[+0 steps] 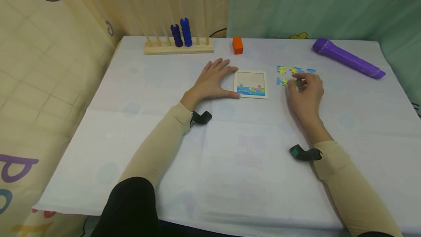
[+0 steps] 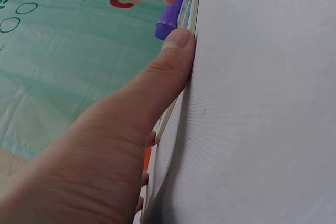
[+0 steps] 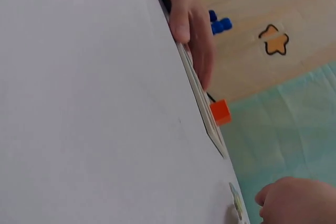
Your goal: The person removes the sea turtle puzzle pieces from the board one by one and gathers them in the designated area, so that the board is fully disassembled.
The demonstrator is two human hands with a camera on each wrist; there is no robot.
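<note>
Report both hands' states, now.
Left hand: open, thumb and fingers spread at the puzzle board's left side.
Right hand: at the puzzle pieces; whether open or holding one cannot be told.

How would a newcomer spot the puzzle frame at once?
On the white table, find the left hand. The frame lies between it and the right hand. Unlike the small loose pieces, it is one pale-rimmed square, picture only along its bottom.

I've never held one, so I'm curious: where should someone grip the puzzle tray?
Probably by its straight left and right rims, coming from both sides: the puzzle tray lies flat, and its border keeps the grip off the pieces inside.
</note>
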